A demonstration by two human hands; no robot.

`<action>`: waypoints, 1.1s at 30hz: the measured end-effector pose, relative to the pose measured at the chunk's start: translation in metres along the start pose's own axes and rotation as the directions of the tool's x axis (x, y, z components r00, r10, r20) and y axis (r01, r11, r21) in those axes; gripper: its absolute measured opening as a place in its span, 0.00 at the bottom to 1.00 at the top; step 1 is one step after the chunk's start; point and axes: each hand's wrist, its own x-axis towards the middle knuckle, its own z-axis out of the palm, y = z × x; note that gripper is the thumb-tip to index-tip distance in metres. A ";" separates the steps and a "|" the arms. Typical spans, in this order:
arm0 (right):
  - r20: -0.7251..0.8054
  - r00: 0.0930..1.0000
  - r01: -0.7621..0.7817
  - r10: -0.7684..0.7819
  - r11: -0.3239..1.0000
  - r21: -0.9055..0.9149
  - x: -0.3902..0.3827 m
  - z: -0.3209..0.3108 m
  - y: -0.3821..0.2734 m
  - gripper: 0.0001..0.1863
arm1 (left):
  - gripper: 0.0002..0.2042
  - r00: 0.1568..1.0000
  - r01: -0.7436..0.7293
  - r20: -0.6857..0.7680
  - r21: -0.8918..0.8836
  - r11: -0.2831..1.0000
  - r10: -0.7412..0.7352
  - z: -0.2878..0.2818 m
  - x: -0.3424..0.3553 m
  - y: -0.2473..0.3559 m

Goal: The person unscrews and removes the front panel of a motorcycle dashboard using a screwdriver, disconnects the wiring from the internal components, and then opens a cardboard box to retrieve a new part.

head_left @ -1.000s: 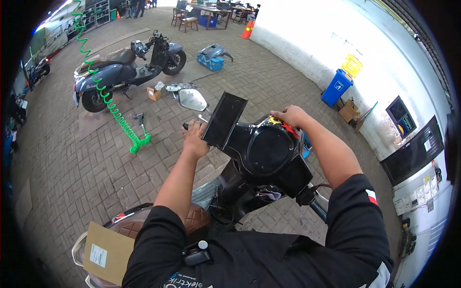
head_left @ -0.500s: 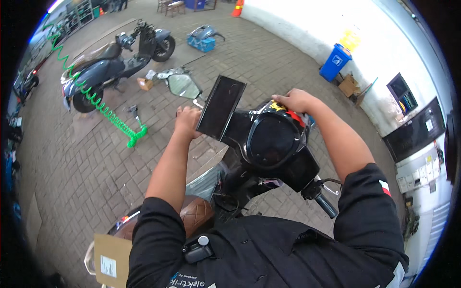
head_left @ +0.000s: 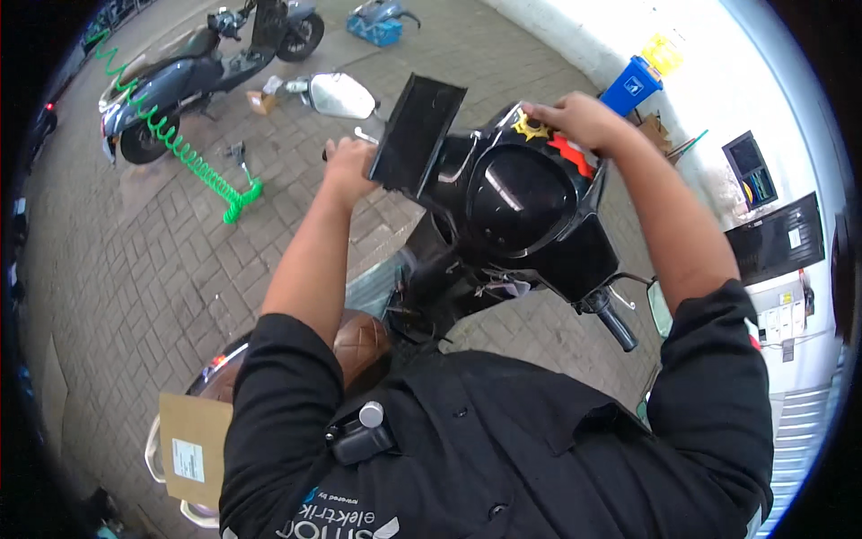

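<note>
A black scooter's handlebar cowl [head_left: 503, 251] with a round, glossy instrument display [head_left: 521, 199] is in front of me. My left hand [head_left: 348, 166] is closed round the left handlebar grip [head_left: 326, 154], whose dark end pokes out past the fingers. Beside that hand stands a flat black rectangular panel [head_left: 417, 135], tilted. At the far edge of the cowl my right hand [head_left: 579, 123] grips its top, by a yellow sticker [head_left: 531, 126] and a red sticker [head_left: 572, 156]; some fingertips are hidden beyond the edge. The right handlebar grip [head_left: 616, 329] is untouched.
Brown quilted seat [head_left: 364, 341] and a cardboard box [head_left: 193, 449] are at my left. A grey scooter [head_left: 193, 76] is parked far left, near a coiled green air hose [head_left: 193, 171]. Mirror [head_left: 343, 95] sticks out left; a blue bin [head_left: 631, 87] stands by the white wall.
The handlebar cowl and both hands sit higher in view, and the cowl looks slightly turned. The right mirror has come into view. Both hands keep their holds.
</note>
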 end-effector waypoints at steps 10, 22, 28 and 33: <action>0.025 0.994 0.107 -0.104 0.973 -0.204 -0.025 -0.009 0.005 0.27 | 0.23 0.999 -0.044 -0.026 -0.040 0.998 0.043 0.003 0.022 -0.002; -0.222 0.973 0.070 -0.065 0.997 0.016 -0.109 0.083 0.031 0.23 | 0.19 0.997 -0.026 -0.076 -0.037 0.999 0.023 0.011 0.015 0.004; -0.371 0.918 -0.023 0.139 0.953 0.301 -0.160 0.125 0.013 0.19 | 0.19 0.968 -0.108 -0.231 -0.050 0.993 0.094 0.024 0.013 -0.005; -0.372 0.884 -0.032 0.283 0.830 0.557 -0.167 0.141 0.038 0.21 | 0.20 0.962 -0.158 -0.237 -0.075 0.985 0.136 0.023 0.018 -0.001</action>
